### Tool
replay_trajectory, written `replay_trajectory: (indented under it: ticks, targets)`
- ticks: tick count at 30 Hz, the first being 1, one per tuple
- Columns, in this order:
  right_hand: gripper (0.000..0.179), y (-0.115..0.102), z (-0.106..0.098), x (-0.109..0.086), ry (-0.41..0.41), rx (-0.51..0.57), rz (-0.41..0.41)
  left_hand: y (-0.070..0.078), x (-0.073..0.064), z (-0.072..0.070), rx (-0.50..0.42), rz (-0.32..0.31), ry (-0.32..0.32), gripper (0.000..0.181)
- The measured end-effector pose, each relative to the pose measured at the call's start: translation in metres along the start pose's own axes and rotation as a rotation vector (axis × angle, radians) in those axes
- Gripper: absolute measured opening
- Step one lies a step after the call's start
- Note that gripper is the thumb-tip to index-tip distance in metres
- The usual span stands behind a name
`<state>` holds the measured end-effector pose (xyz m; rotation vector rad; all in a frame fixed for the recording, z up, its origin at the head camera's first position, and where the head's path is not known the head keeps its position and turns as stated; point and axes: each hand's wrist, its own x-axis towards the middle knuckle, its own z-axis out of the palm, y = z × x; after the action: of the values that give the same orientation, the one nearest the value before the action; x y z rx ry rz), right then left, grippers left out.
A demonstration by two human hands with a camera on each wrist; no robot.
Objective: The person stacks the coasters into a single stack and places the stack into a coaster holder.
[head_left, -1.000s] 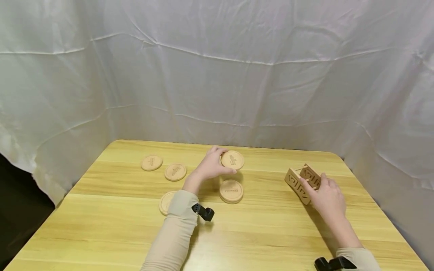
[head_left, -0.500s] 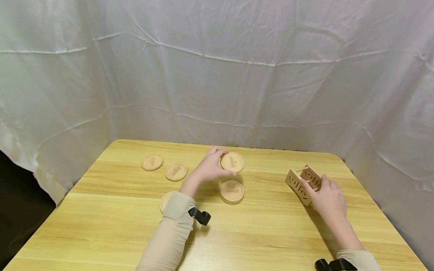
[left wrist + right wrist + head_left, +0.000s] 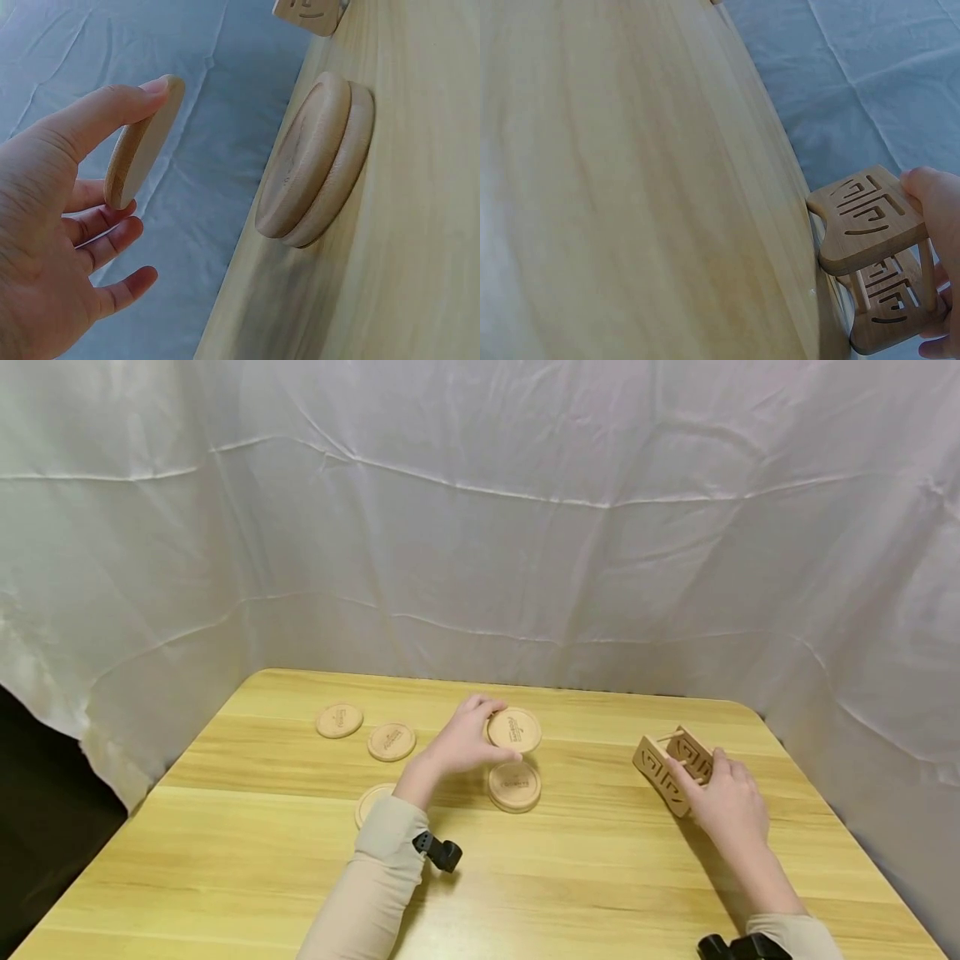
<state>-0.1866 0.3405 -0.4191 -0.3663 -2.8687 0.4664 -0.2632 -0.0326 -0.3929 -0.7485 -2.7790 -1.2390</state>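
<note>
My left hand point(image 3: 459, 739) pinches a round wooden coaster point(image 3: 514, 730) by its edge, thumb on one side and fingers on the other. The left wrist view shows that coaster point(image 3: 146, 146) held up off the table, tilted, with a gap to the stack. Just nearer to me lies a stack of two coasters point(image 3: 514, 787), its upper one printed with lettering. At the right, my right hand point(image 3: 727, 802) grips a wooden coaster holder point(image 3: 660, 777) with cut-out fretwork sides. Dowels join the holder's two side panels point(image 3: 870, 217) in the right wrist view.
Three more coasters lie to the left: one at the far left point(image 3: 340, 721), one beside it point(image 3: 392, 742), and one point(image 3: 372, 803) partly hidden behind the left forearm. The wooden table point(image 3: 570, 877) ends at a pale curtain point(image 3: 480, 568) at the back and sides.
My left hand has come slightly toward me with its coaster, which now sits closer over the stack in the head view. My right hand and the holder have barely moved.
</note>
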Motion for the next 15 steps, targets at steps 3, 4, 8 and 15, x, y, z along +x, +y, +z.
replay_trajectory:
  ticks: [3, 4, 8, 15]
  targets:
    - [0.101, 0.0003, -0.0001, 0.0004, 0.002, 0.005, -0.003, 0.0010, -0.0023, 0.0014, -0.003, -0.002, -0.005, 0.087]
    - [0.101, 0.0004, -0.0001, 0.0005, 0.003, 0.006, -0.004, 0.0012, -0.0031, 0.0020, -0.008, -0.001, -0.007, 0.087]
    - [0.101, 0.0007, 0.0003, 0.0009, 0.009, 0.005, -0.010, 0.0014, -0.0059, 0.0045, -0.008, -0.001, -0.014, 0.086]
    - [0.100, 0.0011, 0.0003, 0.0001, 0.013, 0.005, -0.012, -0.0006, -0.0102, 0.0081, 0.006, 0.000, -0.022, 0.087]
